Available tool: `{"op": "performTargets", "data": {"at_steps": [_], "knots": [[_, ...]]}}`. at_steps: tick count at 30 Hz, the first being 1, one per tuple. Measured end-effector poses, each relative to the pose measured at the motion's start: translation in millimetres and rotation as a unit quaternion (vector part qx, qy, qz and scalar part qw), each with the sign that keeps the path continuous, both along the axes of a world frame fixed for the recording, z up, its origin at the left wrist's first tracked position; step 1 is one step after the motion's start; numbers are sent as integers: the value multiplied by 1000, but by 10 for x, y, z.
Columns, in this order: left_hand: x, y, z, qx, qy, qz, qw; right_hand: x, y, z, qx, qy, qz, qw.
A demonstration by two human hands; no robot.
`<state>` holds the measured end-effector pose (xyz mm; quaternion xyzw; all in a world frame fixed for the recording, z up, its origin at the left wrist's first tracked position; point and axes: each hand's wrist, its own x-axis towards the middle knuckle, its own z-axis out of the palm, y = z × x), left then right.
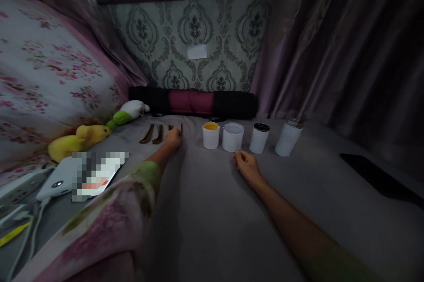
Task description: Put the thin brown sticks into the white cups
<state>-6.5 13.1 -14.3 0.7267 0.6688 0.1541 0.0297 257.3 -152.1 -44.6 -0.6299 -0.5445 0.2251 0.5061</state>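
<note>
Has left hand (172, 138) nearer, just at slim brown strip (181, 129) running lengthwise away, cannot tell whether clamped, and rests right hand (247, 167) loosely fisted before white tub (233, 139).

Head-worn view, facing forward, tilted down

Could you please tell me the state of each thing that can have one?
Left hand: at the brown pieces, grip unclear
Right hand: loosely curled, nothing visibly held
Brown pieces: set apart in a row
Yellow-topped cup: upright
Wide white cup: upright
Black-topped can: upright
Tall white jar: standing
Phone: screen lit
Power bank: cable plugged in
</note>
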Motion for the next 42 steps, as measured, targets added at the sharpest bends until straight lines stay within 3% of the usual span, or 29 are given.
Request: {"op": "performTargets", "data": {"at_steps": [42], "knots": [[35, -12, -83, -4, -35, 35, 999, 4, 17, -23, 1, -1, 5, 1000]]}}
